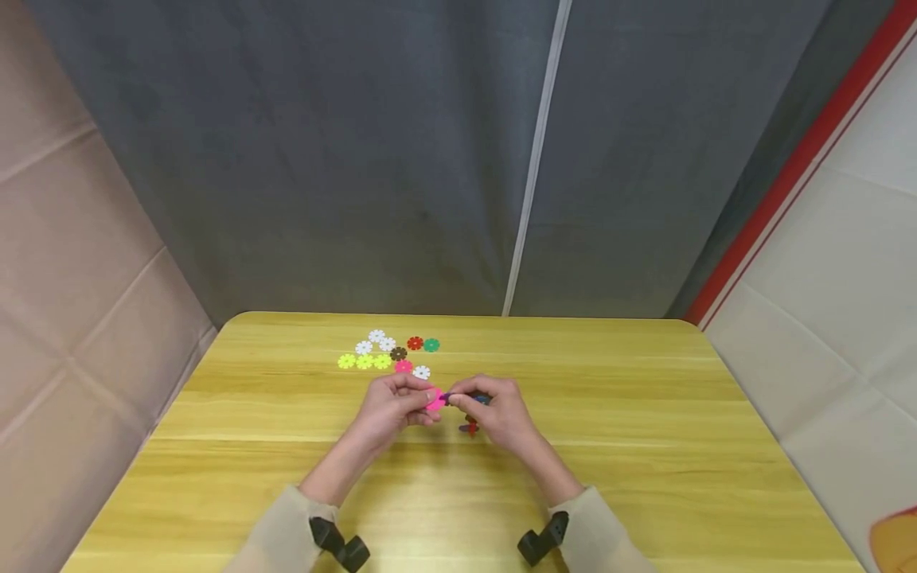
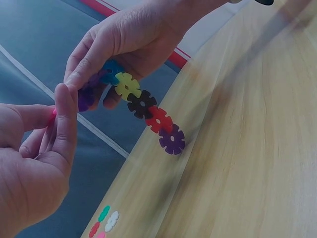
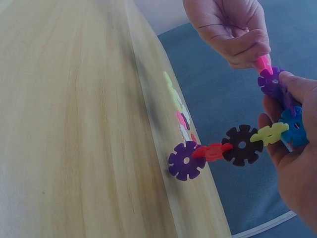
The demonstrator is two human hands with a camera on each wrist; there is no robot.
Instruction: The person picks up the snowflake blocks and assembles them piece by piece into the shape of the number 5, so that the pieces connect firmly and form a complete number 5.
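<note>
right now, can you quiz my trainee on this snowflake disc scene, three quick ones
1. True or false: the left hand pinches a pink disc.
2. Which colour ends the free end of the chain that hangs from the right hand? A green, B purple, C white.
3. Fill in: the loose discs lie on the yellow wooden ____, beyond the hands.

Key: 1 true; 2 B, the end disc is purple; 3 table.
</note>
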